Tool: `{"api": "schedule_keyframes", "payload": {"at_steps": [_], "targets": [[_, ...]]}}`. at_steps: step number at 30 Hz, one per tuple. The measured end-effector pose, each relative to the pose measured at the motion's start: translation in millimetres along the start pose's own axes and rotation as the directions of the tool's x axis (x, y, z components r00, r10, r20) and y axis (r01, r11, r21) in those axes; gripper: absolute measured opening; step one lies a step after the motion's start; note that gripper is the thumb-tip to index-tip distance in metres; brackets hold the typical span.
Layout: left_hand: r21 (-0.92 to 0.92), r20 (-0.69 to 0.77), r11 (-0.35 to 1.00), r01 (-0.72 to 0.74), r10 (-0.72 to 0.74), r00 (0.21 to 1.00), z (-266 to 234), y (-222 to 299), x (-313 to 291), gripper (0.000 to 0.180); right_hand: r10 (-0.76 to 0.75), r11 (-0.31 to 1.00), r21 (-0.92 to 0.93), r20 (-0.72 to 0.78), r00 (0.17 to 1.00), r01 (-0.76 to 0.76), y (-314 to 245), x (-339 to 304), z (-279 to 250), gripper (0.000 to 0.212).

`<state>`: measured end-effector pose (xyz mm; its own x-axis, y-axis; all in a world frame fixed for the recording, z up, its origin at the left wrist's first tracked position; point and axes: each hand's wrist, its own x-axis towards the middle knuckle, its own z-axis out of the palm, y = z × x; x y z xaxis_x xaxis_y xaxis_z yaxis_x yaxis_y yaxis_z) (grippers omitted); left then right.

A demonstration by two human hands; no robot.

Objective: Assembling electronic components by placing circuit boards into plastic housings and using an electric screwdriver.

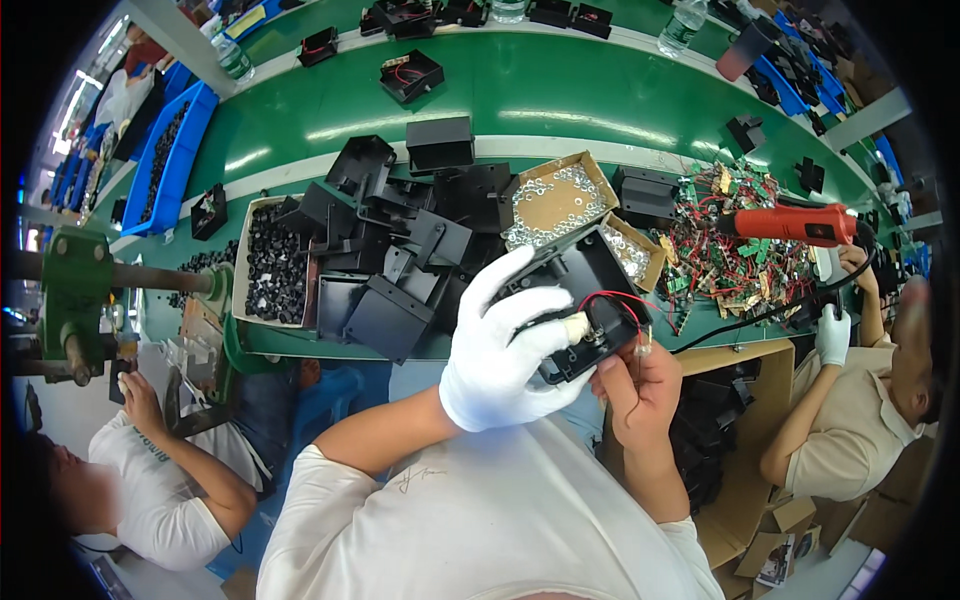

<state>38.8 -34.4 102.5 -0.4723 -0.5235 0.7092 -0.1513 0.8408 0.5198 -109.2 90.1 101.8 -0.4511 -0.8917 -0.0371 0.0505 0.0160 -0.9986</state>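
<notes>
My left hand (pixel 510 345), in a white glove, grips an open black plastic box (pixel 597 268) tilted over the near edge of the bench. Red wires (pixel 625 297) loop out of the box over its right wall. A small metallic part shows inside, by my gloved fingertips. At the box's lower right corner my bare right hand (pixel 642 395) is closed, thumb and fingers pinching the wire ends. A small pale piece (pixel 644 346) sticks up between those fingers; its kind is too small to tell.
Black boxes (pixel 440 240) are heaped beyond my left hand. Cardboard trays hold metal nuts (pixel 560 200) and black caps (pixel 277 262). Right lie wired circuit boards (pixel 735 250) under a red electric screwdriver (pixel 795 225) with a cable. A green press (pixel 80 300) stands left. Co-workers sit on both sides.
</notes>
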Motion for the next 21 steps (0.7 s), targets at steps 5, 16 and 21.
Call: {"api": "schedule_keyframes", "payload": {"at_steps": [5, 16, 21], "targets": [[0.069, 0.048, 0.989, 0.132, -0.136, 0.990, -14.8, 14.1, 14.8, 0.031, -0.060, 0.995, 0.074, -0.029, 0.998, 0.062, 12.3, -1.3, 4.2, 0.012], [0.096, 0.288, 0.945, 0.312, -0.326, 0.900, -22.6, 23.8, 38.8, 0.037, -0.187, 0.975, -0.142, -0.107, 0.976, 0.172, 23.4, -3.9, 13.8, 0.010], [-0.098, 0.269, 0.925, 0.366, -0.330, 0.905, -16.2, 17.2, 23.5, 0.035, -0.204, 0.950, -0.262, -0.112, 0.973, 0.169, 19.1, -8.1, 6.5, 0.011]]}}
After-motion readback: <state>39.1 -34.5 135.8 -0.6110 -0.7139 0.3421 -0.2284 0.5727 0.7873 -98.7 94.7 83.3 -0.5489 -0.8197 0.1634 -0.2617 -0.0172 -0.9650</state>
